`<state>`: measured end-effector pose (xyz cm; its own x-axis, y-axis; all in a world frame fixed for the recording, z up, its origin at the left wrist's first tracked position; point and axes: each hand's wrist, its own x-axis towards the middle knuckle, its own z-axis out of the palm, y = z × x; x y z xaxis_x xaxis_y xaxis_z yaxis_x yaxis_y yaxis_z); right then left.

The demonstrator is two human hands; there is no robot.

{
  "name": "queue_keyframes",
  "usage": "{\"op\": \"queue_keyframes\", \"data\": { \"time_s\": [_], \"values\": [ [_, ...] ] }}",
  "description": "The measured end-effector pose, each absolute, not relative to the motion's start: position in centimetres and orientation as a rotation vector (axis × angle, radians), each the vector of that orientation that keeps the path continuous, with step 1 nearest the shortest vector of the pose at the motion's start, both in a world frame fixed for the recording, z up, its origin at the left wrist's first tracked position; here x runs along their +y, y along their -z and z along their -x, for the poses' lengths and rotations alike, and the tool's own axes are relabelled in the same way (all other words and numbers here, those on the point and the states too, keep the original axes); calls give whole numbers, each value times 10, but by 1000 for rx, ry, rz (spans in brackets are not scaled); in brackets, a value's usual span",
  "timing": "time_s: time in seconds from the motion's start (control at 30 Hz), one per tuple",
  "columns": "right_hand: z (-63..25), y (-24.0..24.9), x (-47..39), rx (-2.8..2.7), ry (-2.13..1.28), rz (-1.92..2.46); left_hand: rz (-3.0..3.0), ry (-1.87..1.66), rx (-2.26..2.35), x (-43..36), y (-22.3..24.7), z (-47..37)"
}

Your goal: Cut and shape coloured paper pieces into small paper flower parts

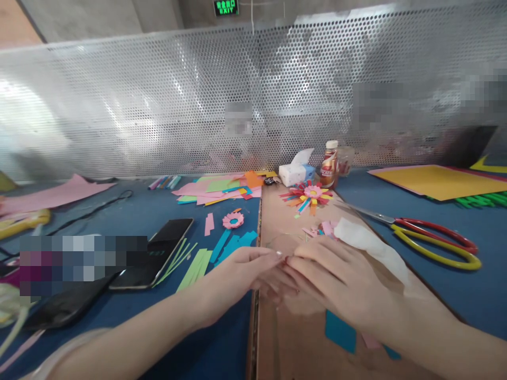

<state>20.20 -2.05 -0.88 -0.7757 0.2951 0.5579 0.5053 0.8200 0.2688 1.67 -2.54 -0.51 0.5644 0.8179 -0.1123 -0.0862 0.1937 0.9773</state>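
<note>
My left hand [249, 269] is above the seam between the blue mat and the brown board, its thumb and fingers pressed together. My right hand [336, 274] meets it over the brown board [293, 338], fingertips bent and touching those of the left. Whatever lies between the fingertips is too small or hidden to make out. Beyond the hands are a pink paper ring flower [233, 220] and a multicoloured paper flower [312, 194]. Blue paper strips [233, 247] lie behind my left hand, and a crumpled white tissue [368, 248] is behind my right hand.
Scissors [431, 237] with red and yellow handles lie at right. A tissue box [296, 174] and a bottle [328, 164] stand at the back, before a perforated metal screen [170, 111]. Phones [158, 253], green strips [196, 269] and coloured sheets [439, 181] lie around.
</note>
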Motion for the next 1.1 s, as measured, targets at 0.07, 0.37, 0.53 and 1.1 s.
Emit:
{"op": "queue_keyframes", "data": {
  "time_s": [0.07, 0.37, 0.53, 1.1],
  "values": [
    [-202, 8, -22, -2462, 587, 546, -1223, -742, 759, -25, 5, -16],
    [-198, 10, -21, -2360, 547, 552, -1265, -791, 815, -25, 4, -17],
    [-198, 10, -20, -2348, 567, 545, -1321, -835, 885, -24, 4, -16],
    [-193, 11, -22, -2239, 434, 595, -1549, -844, 1068, -28, -1, -17]
  ]
}}
